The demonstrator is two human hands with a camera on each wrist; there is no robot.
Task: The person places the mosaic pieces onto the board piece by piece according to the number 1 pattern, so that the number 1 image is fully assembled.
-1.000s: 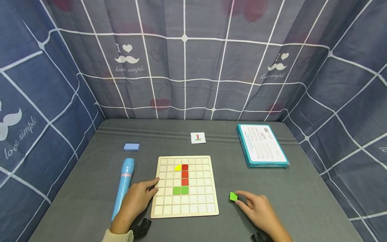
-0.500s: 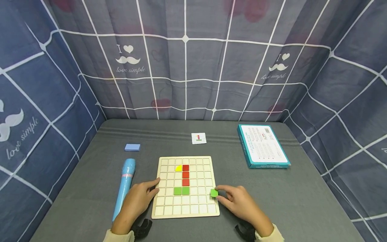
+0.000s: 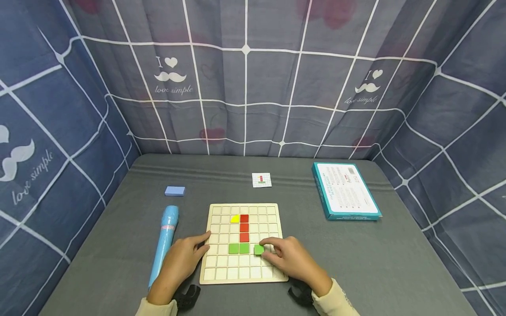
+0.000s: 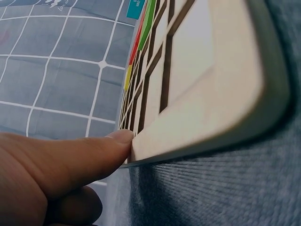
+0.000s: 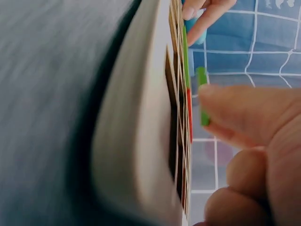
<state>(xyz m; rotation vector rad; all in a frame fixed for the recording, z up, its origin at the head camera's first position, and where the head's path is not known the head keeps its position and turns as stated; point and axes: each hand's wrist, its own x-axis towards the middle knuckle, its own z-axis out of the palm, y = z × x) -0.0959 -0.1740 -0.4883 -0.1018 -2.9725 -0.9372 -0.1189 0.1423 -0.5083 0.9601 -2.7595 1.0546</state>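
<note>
A wooden grid board (image 3: 221, 275) lies on the grey cloth. Set into its cells are a column of red tiles (image 3: 244, 228), a yellow piece (image 3: 235, 218) left of the top red one, and two green tiles (image 3: 234, 248) side by side below. My right hand (image 3: 294, 259) pinches a loose green square tile (image 3: 258, 249) between thumb and index finger. In the right wrist view that green tile (image 5: 202, 77) is held on edge, apart from the board's face. My left hand (image 3: 182, 259) touches the board's left edge, its thumb (image 4: 94, 153) right at the rim.
A light blue microphone-shaped case (image 3: 164, 237) lies beside the left forearm. Further back are a small blue block (image 3: 175, 191), a pattern card (image 3: 262, 180) and a teal-edged box (image 3: 348, 191). Gridded curtains (image 3: 221, 87) hang behind and at both sides.
My right hand has carried the green tile leftward from the cloth, past the board's right edge and over the grid near the green pair. My left hand stays at the board's edge.
</note>
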